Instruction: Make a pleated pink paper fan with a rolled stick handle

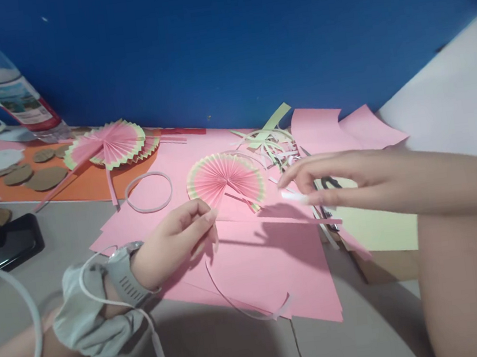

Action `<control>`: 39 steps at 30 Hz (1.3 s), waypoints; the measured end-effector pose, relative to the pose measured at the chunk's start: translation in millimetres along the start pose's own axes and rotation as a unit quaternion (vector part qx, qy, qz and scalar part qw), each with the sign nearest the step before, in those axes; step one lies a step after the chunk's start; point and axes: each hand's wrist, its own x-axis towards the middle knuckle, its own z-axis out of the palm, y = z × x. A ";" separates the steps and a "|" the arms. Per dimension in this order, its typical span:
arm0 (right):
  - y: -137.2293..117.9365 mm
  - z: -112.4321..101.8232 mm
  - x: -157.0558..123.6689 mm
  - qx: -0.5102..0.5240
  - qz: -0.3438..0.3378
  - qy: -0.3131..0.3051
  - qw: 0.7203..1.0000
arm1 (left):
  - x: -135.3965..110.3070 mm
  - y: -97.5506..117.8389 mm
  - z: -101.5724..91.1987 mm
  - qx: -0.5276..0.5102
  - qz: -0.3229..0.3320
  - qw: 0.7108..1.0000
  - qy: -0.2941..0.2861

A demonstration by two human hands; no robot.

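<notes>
My left hand (186,231) is pinched closed on the end of a narrow pink paper strip (278,220), which stretches to the right over the pink sheets. Just behind its fingertips lies a round pleated paper fan (225,180), pink with a yellow-green rim and a gap at its front. My right hand (330,182) hovers right of the fan, a small white piece (293,196) at its thumb and fingers; blur hides what the piece is. A thin pale strip (255,315) curls below my left hand. Pink paper sheets (271,273) lie under all this.
Pleated fans (123,143), a pale ring (148,192) and brown discs (47,177) lie at left, near a tilted bottle (20,101) and black phone (7,247). Paper scraps (275,142) pile behind my right hand. Yellow-green paper (384,230) lies at right. A blue wall (222,47) stands behind.
</notes>
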 end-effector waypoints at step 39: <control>26.9 144.0 -0.9 0.253 -0.029 -0.046 0.966 | 3.5 -7.4 8.2 0.226 -0.027 0.974 0.008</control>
